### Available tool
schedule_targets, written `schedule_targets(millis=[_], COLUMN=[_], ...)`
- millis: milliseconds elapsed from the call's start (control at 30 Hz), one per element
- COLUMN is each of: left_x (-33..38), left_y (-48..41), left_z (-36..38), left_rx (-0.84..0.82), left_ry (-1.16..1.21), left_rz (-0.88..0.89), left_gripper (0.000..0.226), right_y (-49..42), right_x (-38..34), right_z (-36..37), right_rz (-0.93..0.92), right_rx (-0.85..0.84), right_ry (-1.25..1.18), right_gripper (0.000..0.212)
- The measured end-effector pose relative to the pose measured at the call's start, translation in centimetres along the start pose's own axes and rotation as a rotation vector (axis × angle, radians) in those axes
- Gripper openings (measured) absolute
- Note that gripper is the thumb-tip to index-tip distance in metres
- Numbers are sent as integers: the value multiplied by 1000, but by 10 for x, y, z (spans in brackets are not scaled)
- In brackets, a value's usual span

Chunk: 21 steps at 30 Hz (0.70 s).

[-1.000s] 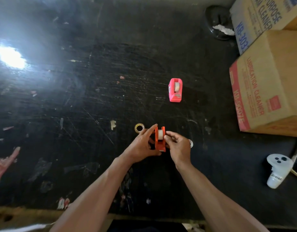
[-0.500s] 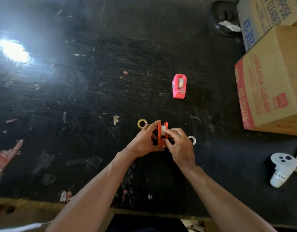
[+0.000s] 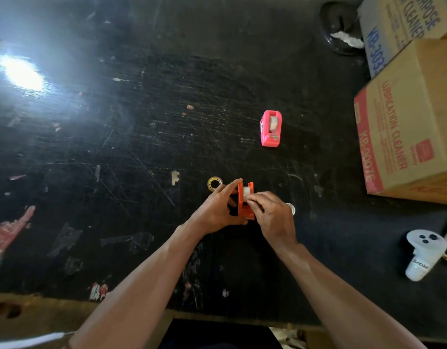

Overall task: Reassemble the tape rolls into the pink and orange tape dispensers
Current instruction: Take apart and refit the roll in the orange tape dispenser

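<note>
My left hand (image 3: 217, 210) grips the orange tape dispenser (image 3: 244, 200) from its left side, just above the black table. A white tape roll (image 3: 247, 190) sits in its slot. My right hand (image 3: 272, 217) covers the dispenser's right side, fingertips pinching at the roll's near edge. The pink tape dispenser (image 3: 271, 128) stands alone farther back on the table, with a tape roll inside it. A small yellowish tape roll (image 3: 213, 183) lies flat just left of my left hand. A white ring (image 3: 291, 208) peeks out from behind my right hand.
Two cardboard boxes (image 3: 408, 137) stand stacked along the right side. A white controller (image 3: 422, 253) lies at the right near edge. A black object with white paper (image 3: 342, 28) sits at the back right. The black table (image 3: 116, 147) is scratched, with tape scraps.
My right fingers have slid over the roll toward the dispenser's near end. Both hands and the dispenser stay in about the same spot on the table.
</note>
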<state>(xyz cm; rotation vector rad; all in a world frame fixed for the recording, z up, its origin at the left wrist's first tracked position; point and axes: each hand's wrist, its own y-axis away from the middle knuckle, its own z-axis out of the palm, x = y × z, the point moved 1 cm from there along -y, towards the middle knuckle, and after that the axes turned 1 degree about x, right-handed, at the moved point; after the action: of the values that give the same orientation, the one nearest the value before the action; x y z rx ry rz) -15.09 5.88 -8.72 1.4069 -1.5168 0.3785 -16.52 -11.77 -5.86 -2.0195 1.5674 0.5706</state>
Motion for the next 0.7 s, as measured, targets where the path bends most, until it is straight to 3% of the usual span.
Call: schedule_targets(millis=[700], left_x=[2], left_y=[1], left_z=[0], left_rx=[19], left_ry=[-32], left_rz=[0], left_gripper=[114], right_y=[19], right_x=[9], right_z=[-7], right_rz=[13], right_rx=[-110], right_ry=[-31], right_gripper=[13])
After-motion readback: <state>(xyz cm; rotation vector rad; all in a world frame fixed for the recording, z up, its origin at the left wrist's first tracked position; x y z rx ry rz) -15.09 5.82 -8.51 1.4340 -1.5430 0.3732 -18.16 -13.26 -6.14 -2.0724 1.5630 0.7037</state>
